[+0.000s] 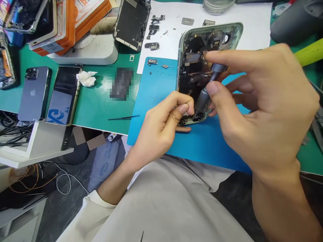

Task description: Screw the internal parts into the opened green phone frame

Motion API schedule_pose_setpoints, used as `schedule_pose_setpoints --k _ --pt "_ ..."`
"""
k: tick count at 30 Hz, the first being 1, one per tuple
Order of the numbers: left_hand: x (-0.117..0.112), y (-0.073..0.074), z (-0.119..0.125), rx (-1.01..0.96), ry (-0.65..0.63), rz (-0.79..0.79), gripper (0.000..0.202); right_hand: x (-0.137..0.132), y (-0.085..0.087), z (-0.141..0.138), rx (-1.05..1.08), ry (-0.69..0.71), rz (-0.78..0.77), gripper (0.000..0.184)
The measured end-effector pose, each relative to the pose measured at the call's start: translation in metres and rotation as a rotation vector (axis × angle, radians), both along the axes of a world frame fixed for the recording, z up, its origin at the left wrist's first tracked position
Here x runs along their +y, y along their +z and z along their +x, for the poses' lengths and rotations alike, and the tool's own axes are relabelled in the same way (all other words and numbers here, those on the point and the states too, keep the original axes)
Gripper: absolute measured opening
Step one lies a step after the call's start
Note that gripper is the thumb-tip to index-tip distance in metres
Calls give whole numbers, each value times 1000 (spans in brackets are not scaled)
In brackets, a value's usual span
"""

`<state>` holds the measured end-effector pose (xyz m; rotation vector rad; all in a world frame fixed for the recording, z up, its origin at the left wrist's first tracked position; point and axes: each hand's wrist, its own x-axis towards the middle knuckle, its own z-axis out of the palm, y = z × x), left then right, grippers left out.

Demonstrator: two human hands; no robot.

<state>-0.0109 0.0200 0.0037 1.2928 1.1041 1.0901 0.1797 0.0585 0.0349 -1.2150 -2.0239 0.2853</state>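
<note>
An opened phone body (194,50) with a pale green frame lies on a blue mat (156,90), its insides exposed. My right hand (257,107) is closed round a grey screwdriver (205,94), thumb and fingers pinching its handle, the tip down at the phone's near end. My left hand (164,124) is curled, its fingers pinched at the phone's near lower corner, steadying it. What the left fingertips grip beyond the frame is hidden.
Small screws and metal parts (153,33) lie on white paper behind the mat. A detached screen (131,22), two phones (35,92) on the green mat, a tissue wad (86,78), black tweezers (123,117) and orange boxes (75,20) sit to the left. The table edge runs near my lap.
</note>
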Motion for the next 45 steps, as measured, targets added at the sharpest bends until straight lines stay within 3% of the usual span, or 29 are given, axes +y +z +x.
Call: schedule_pose_setpoints --k 8,15,22,30,45 --pt "3 1 1 31 1 99 23 12 0 -9 172 61 -167 26" --pt "3 0 0 126 46 90 30 15 3 -16 185 55 -164 23" --pt "6 0 1 63 68 41 22 22 -10 -18 392 119 -151 21" --pt "9 -2 0 47 70 61 28 22 -15 -20 556 175 -227 13" --pt "8 -4 0 72 89 111 34 25 -18 -15 637 196 -260 21"
